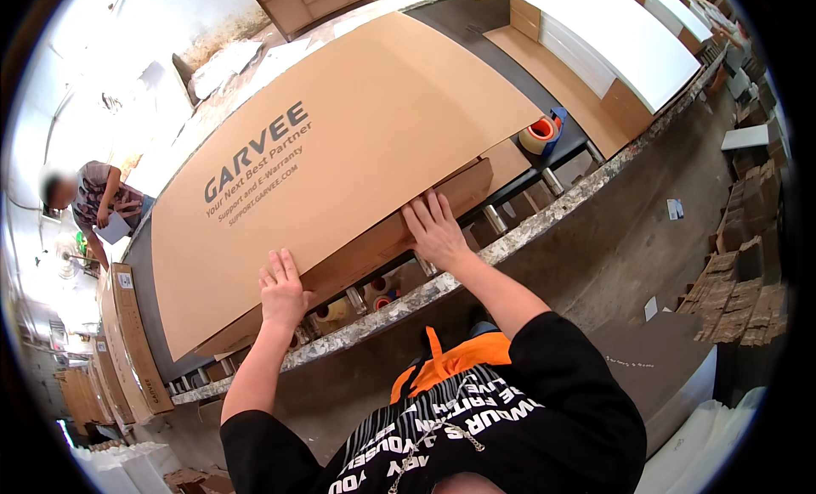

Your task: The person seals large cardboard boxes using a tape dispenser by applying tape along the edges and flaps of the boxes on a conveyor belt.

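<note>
A large flat brown cardboard box point(365, 146) with dark print lies on the roller conveyor in front of me. Its wide top panel is down, and a gap shows between that panel and the side wall point(365, 260) along the near edge. My left hand point(285, 294) rests on the near edge, fingers stretched over the top panel and thumb lower by the side. Farther right, my right hand point(435, 232) touches the same edge with its fingers apart. Neither hand grips anything. Beyond the box's right corner stands a blue tape dispenser point(544, 134) with a roll of tape.
Metal rollers point(495, 220) run inside a rough stone-like edge point(408, 299). At the upper right, an open carton holds white panels point(595, 31). More cartons point(136, 341) stand at the left, near another person point(106, 197). Stacked cardboard point(744, 282) lines the right.
</note>
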`<state>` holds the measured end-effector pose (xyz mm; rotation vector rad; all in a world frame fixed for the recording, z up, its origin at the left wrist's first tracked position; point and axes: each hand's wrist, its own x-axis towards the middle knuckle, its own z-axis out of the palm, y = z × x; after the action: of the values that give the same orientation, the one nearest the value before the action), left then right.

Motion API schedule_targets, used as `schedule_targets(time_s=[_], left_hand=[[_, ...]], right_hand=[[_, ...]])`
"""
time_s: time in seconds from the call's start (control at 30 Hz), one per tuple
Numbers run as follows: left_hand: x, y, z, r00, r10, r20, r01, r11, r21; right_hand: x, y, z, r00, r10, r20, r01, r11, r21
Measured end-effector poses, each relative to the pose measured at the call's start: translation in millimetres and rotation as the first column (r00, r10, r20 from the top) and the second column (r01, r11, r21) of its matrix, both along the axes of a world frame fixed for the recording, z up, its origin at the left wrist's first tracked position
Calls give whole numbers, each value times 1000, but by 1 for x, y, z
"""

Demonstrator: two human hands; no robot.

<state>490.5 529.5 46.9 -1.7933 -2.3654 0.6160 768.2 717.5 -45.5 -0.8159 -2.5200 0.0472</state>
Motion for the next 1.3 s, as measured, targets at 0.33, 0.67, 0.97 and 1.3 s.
schedule_targets(time_s=[0.33,0.67,0.97,1.3], left_hand=[[8,13,17,998,-34,-57,19,970,-241],[8,16,26,990,-123,-66,94,936,-339],[47,102,40,880,-433,198,470,856,-215],[34,94,33,879,-437,192,471,859,-202]], right_hand=[[-18,2,31,1000,-5,-5,6,990,140],[-17,-11,39,985,-20,-172,59,973,225],[-28,-11,41,1000,-9,1,8,956,294],[-16,-5,16,982,99,-162,-54,965,258]])
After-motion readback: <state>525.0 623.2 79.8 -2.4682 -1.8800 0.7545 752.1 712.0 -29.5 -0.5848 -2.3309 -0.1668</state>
